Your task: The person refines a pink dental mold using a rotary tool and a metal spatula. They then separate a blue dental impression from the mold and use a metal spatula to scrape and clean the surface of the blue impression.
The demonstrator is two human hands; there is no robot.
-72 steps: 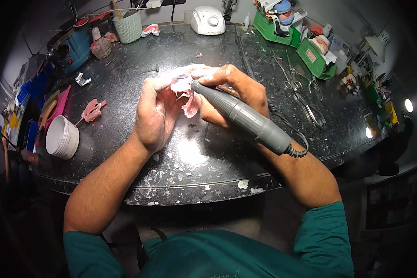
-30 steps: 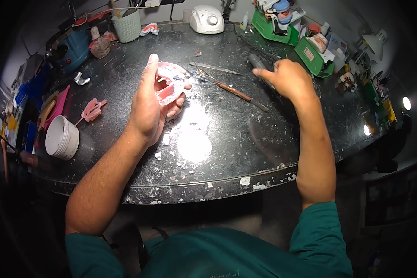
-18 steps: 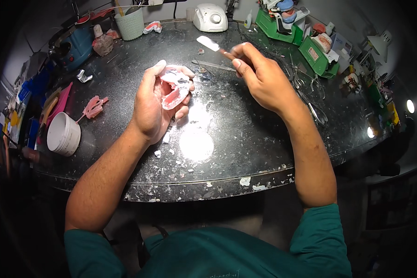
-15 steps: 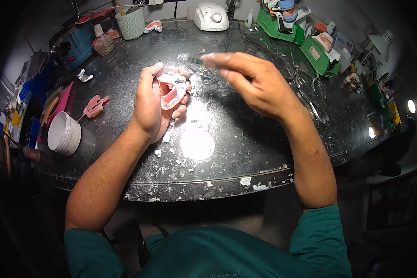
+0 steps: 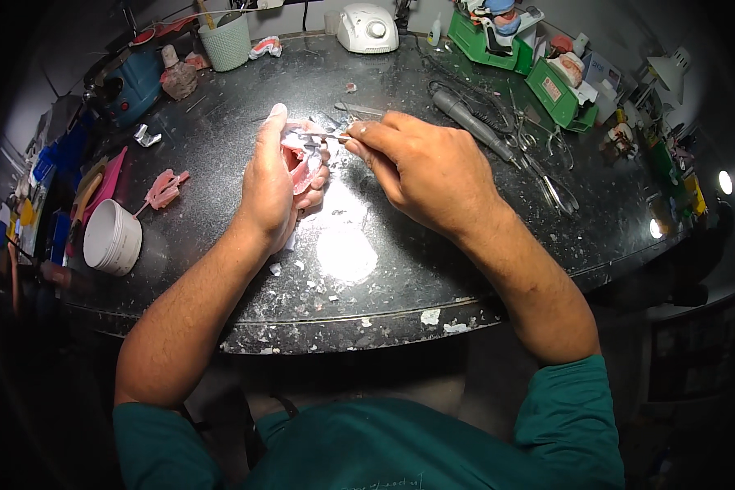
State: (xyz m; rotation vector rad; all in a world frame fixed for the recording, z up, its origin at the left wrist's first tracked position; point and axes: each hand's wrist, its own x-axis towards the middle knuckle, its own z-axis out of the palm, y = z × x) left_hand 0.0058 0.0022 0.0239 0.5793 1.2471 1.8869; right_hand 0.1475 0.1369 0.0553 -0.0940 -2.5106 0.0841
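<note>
My left hand [image 5: 265, 192] is wrapped around a pink denture base [image 5: 305, 173] with white plaster in and around it, its hollow side facing up. Part of the piece is hidden behind the fingers. My right hand [image 5: 437, 167] pinches a slim metal tool [image 5: 325, 136], whose thin end reaches left over the upper part of the denture. Whether it is a knife or a scraper is too small to tell. Under and beside my left hand lie white plaster crumbs [image 5: 275, 269] on the black tabletop [image 5: 433, 269].
To the left stand a white tub [image 5: 114, 237] and a branched pink piece [image 5: 166, 189]. A grey handpiece [image 5: 469, 122] and metal pliers [image 5: 551, 186] lie on the right. Farther back are a white control box [image 5: 367, 28], green bins [image 5: 557, 98] and a ribbed pot [image 5: 225, 42].
My right hand has come down and left, bringing the tool onto the denture. My left hand has tilted the denture slightly. The grey handpiece is now uncovered.
</note>
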